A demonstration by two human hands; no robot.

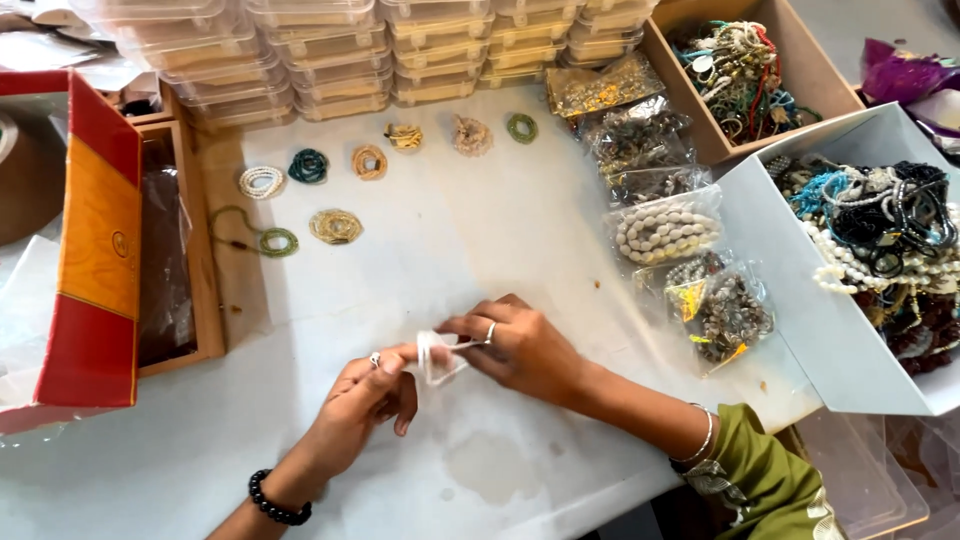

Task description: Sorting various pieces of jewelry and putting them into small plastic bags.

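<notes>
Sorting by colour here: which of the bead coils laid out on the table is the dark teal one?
The dark teal coil, between the white coil and a tan one.

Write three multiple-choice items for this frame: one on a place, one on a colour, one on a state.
1. Where do the stacked clear plastic boxes stand?
A. at the far edge of the table
B. beside the person's elbows
C. inside the white box

2. What colour is the bead bracelet on the left wrist?
A. white
B. black
C. green

3. How is the small clear plastic pouch held?
A. lying alone on the table
B. pinched in the right hand only
C. between the fingers of both hands

Answers:
1 A, the stacks line the table's far side, beyond the loose bracelets.
2 B, dark round beads circle that wrist.
3 C, the left hand and the right hand both grip it.
</notes>
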